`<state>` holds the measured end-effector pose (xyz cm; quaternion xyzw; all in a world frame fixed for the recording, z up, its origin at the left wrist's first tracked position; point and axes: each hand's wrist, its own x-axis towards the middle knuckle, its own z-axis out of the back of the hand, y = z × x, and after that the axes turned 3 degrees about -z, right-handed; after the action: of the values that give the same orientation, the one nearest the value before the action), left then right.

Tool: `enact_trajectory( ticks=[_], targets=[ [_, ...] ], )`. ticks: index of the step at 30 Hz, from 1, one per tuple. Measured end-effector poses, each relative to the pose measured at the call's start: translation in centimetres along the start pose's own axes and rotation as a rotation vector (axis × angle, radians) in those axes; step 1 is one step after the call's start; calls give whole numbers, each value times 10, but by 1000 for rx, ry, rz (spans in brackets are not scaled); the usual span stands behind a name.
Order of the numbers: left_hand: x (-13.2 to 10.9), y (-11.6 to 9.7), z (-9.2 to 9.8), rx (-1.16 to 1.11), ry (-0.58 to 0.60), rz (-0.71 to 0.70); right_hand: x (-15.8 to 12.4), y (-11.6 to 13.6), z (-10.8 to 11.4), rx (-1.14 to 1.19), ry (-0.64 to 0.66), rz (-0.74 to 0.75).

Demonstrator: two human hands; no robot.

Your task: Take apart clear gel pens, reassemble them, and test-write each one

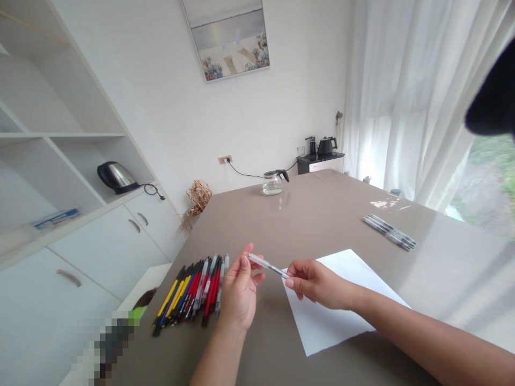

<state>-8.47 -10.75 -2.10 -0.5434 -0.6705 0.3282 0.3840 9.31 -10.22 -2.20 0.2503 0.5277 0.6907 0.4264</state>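
A clear-barrelled pen (pixel 265 264) with a dark section is stretched between my two hands above the table. My left hand (pixel 241 289) pinches its upper left end between thumb and fingers. At the other end, the fingertips of my right hand (pixel 317 284) are closed on the tip. Under my right hand lies a sheet of white paper (pixel 317 327). Just left of my left hand is a spread of several pens (pixel 189 289) in yellow, blue, red and clear. Farther right, a row of clear pens (pixel 389 232) lies side by side on the table.
On the brown table (pixel 241 225), a glass pot (pixel 273 183) with a black handle stands near the far edge. Shelves to the left hold an electric kettle (pixel 116 177). A black kettle (pixel 326 145) sits on a small cabinet at the back. White curtains (pixel 394 96) hang at right.
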Motion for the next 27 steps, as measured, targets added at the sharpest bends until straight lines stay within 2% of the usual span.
enact_trajectory(
  ticks=[5,11,16,22,27],
  targets=[
    [2,1,3,18,-34,-22,1,-2,0,-12,8,3],
    [1,0,1,9,12,-26,0,-2,0,-11,6,3],
    [0,0,1,52,10,-3,0,-2,0,0,5,-2],
    [0,1,2,29,17,-48,1,-4,-1,-4,14,5],
    [-1,0,0,32,15,-10,1,-2,1,-1,12,-5]
  ],
)
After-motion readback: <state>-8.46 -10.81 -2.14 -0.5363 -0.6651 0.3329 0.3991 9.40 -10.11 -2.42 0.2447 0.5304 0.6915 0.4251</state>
